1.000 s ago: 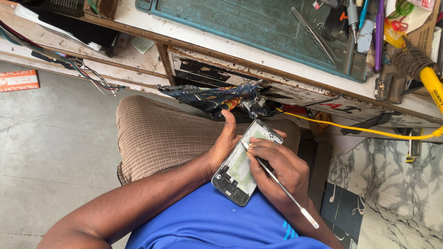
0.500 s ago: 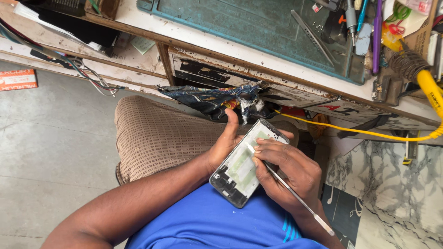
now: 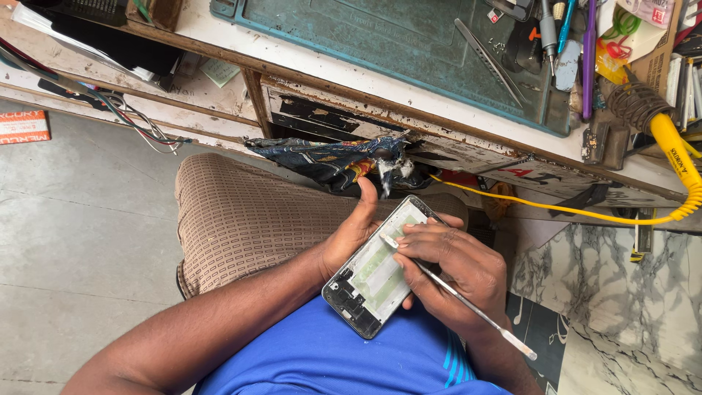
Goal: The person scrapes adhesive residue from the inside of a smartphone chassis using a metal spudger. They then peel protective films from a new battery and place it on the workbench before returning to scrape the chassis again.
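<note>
Phone in the lap: left hand (image 3: 351, 234) cradles the opened black smartphone frame with its pale green inner plate (image 3: 380, 271), fingers clasped round its edge. Right hand (image 3: 457, 267) pinches a thin metal spudger (image 3: 468, 303), tip touching the frame's upper part, below the worn wooden desk (image 3: 351, 80).

phone frame (image 3: 380, 271) over lap, btwn left hand (image 3: 351, 230) & right hand (image 3: 457, 267) | spudger (image 3: 468, 301) on frame | bench (image 3: 380, 77) ahead
</note>
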